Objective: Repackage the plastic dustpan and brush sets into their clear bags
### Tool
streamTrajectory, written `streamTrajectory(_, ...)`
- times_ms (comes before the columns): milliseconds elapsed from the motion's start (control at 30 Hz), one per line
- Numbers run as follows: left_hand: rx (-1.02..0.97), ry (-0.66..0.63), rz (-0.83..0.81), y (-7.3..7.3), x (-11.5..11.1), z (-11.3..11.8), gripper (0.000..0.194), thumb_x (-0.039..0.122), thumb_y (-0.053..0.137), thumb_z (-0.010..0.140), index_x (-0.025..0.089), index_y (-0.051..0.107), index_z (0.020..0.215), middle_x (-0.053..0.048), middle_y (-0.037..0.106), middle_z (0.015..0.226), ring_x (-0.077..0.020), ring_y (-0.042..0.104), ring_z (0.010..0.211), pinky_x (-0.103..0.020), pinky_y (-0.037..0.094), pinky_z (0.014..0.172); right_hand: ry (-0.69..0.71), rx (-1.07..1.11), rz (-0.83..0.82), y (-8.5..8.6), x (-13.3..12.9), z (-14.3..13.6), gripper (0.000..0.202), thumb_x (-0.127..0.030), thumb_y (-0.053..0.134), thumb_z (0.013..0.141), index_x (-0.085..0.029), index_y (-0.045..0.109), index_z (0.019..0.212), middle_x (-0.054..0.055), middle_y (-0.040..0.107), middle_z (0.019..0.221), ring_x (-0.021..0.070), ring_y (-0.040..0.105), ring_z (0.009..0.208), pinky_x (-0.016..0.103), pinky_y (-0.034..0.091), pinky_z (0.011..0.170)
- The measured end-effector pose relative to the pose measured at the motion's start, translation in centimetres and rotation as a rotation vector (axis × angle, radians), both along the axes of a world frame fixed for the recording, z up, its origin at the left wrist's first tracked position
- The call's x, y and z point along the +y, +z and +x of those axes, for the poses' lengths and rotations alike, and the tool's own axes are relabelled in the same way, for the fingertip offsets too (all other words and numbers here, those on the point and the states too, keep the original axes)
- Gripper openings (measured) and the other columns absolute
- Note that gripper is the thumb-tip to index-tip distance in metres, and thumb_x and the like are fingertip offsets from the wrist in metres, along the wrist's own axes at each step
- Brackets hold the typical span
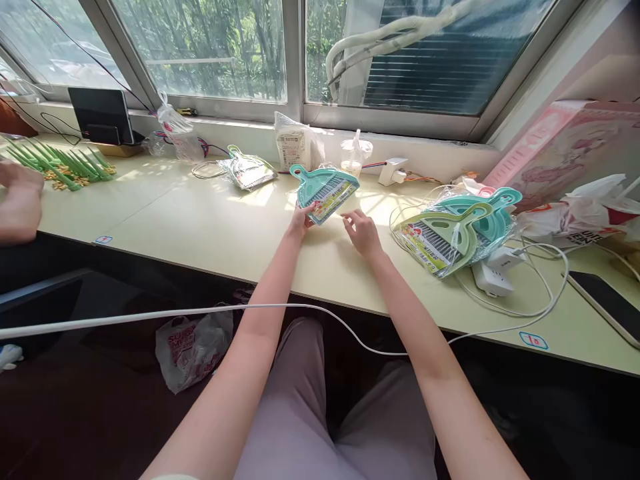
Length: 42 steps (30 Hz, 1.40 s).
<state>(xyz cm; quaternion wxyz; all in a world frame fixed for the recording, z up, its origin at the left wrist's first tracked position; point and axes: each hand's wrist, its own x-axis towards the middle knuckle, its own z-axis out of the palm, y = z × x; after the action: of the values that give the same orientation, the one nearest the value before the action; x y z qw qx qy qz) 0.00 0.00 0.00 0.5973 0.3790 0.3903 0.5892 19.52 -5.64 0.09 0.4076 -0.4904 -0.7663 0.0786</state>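
My left hand (301, 220) is closed on the lower left edge of a teal dustpan-and-brush set (326, 189), which has a printed label and is tilted above the table. Just right of its lower corner is my right hand (363, 233), fingers loosely bent and apart, holding nothing that I can see. To the right, several similar sets lie piled in clear wrapping, a green dustpan set (445, 237) on top and teal dustpans (500, 200) behind it. A further wrapped green set (249, 168) lies to the left, towards the window.
Along the window stand a plastic-wrapped packet (295, 143), a lidded cup (355, 155) and a white adapter (393, 171). A power strip (493, 279), white cables and a phone (607, 303) lie right. Another person's hand (20, 200) is beside green stems (65, 163) far left. A white cable (200, 311) crosses my arms.
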Motion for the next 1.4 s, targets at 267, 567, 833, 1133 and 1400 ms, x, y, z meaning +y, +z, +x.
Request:
streamTrajectory(267, 0.234, -0.226, 0.095, 0.1, -0.7, 0.3, 0.073, 0.039, 0.086, 0.061, 0.024, 0.057, 0.126, -0.01, 0.066, 0.127, -0.0279, 0.066, 0.11, -0.036, 0.054, 0.085, -0.113, 0.898, -0.448, 0.3, 0.6, 0.3, 0.033, -0.04, 0.073, 0.08, -0.018, 0.059, 0.1, 0.0, 0.069, 0.083, 0.0079, 0.061, 0.05, 0.021, 0.052, 0.054)
streamTrajectory(567, 0.279, -0.453, 0.049, 0.8, -1.7, 1.0, 0.061, 0.067, 0.066, 0.078, 0.017, 0.067, 0.112, -0.014, 0.07, 0.116, -0.0269, 0.068, 0.1, -0.041, 0.054, 0.088, -0.103, 1.197, -0.552, 0.3, 1.4, 2.0, 0.041, -0.024, 0.086, 0.061, -0.022, 0.059, 0.092, -0.005, 0.066, 0.082, 0.0002, 0.039, 0.042, 0.015, 0.038, 0.041)
streamTrajectory(833, 0.193, 0.056, -0.039, 0.5, 0.1, 0.5, 0.038, 0.047, 0.04, 0.1, 0.019, 0.062, 0.112, -0.005, 0.07, 0.093, -0.0125, 0.063, 0.073, -0.023, 0.05, 0.064, -0.006, 1.146, -0.586, 0.9, 1.3, 1.3, 0.033, -0.016, 0.088, 0.051, -0.016, 0.068, 0.077, -0.001, 0.068, 0.071, 0.0032, 0.043, 0.045, 0.02, 0.045, 0.045)
streamTrajectory(1133, 0.151, 0.351, 0.041, 1.7, -0.2, -1.4, 0.034, 0.041, 0.039, 0.1, 0.018, 0.062, 0.111, -0.01, 0.069, 0.105, -0.0147, 0.067, 0.086, -0.024, 0.049, 0.07, 0.071, 1.058, -0.731, 1.3, 0.6, 0.4, 0.028, -0.012, 0.085, 0.05, -0.014, 0.07, 0.073, 0.002, 0.068, 0.068, 0.0038, 0.042, 0.045, 0.022, 0.042, 0.044)
streamTrajectory(1400, 0.816, 0.716, 0.44, 2.5, -2.1, -0.9, 0.04, 0.045, 0.057, 0.092, 0.022, 0.062, 0.125, -0.011, 0.068, 0.123, -0.0271, 0.055, 0.125, -0.041, 0.038, 0.108, 0.166, 0.841, -0.791, 2.1, 0.2, 2.7, 0.026, -0.016, 0.083, 0.053, -0.014, 0.074, 0.077, 0.005, 0.069, 0.071, 0.0064, 0.044, 0.049, 0.024, 0.039, 0.047)
